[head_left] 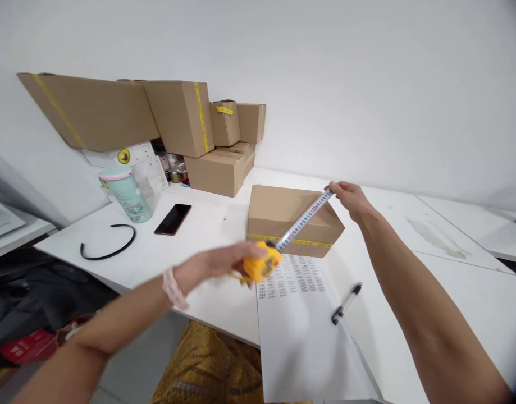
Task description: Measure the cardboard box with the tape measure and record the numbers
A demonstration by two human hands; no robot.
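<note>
My left hand (236,259) is wrapped round the yellow case of a tape measure (264,262), slightly blurred. From the case a silver blade (302,221) runs up and to the right, in front of a closed cardboard box (283,205). The blade's far end is pinched between the fingers of my right hand (349,196), near the box's back right corner. Yellow tape runs along the box's front side. Just below the box lies a paper sheet (300,336) with rows of handwriting, partly behind my left hand. A black-capped clear pen (346,304) rests on the sheet's right edge.
Several cardboard boxes (177,118) are stacked at the back left. Before them stand a mint tumbler (126,193) with a pink-rimmed lid and a dark phone (173,219). A black curved band (129,242) lies near the table's left edge. A white wall rises behind.
</note>
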